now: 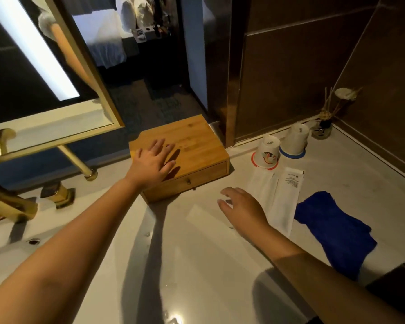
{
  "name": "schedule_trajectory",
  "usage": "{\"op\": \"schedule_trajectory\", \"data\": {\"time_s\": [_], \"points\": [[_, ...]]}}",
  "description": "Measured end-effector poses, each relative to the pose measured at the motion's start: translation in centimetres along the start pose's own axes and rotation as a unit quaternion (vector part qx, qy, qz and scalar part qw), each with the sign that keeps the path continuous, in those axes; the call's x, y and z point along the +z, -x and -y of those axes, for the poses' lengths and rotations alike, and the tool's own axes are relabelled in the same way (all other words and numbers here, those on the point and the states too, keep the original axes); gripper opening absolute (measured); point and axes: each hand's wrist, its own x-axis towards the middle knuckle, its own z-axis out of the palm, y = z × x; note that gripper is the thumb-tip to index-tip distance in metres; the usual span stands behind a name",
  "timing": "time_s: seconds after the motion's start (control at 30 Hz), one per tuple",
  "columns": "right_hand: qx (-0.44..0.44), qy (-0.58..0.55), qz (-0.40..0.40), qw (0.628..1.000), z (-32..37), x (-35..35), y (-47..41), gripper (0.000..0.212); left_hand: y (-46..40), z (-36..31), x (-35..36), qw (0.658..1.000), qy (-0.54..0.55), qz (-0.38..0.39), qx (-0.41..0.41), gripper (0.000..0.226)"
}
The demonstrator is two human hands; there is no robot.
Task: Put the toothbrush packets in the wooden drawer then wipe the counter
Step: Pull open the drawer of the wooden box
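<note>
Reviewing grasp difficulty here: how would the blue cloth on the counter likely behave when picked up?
The blue cloth lies crumpled with soft folds, so it is probably floppy and would drape from whichever hand lifts it. It looks thin, likely light. Pushed flat over the smooth, glossy counter, it would probably slide or bunch rather than roll.

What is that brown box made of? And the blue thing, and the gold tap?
The box looks like bamboo or light wood: honey-coloured, smooth, with fine grain lines and a small metal knob on its drawer. The blue cloth seems soft fabric, maybe microfibre: it lies limp and crumpled, with no shine. The tap looks like brushed brass-coloured metal: gold, hard-edged, dully reflective.
</note>
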Motion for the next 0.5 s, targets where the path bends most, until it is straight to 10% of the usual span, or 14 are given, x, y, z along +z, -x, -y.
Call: {"op": "schedule_trajectory", "data": {"time_s": [0.2, 0.37, 0.5], "points": [[0.151, -0.198, 0.062, 0.966, 3.9, 3.4, -5.6, 0.049, -1.3, 0.8, 2.9, 0.999, 0.012, 0.027, -0.019, 0.066], [0.273, -0.423, 0.103, 0.858, 6.3, 4.5, -8.5, 0.015, -1.5, 1.1, 3.4, 1.000, 0.010, 0.000, -0.014, 0.065], [0.289, -0.434, 0.072, 0.850, 6.1, 6.0, -9.5, 0.012, -1.5, 1.2, 3.7, 1.000, 0.013, -0.009, -0.011, 0.064]]}}
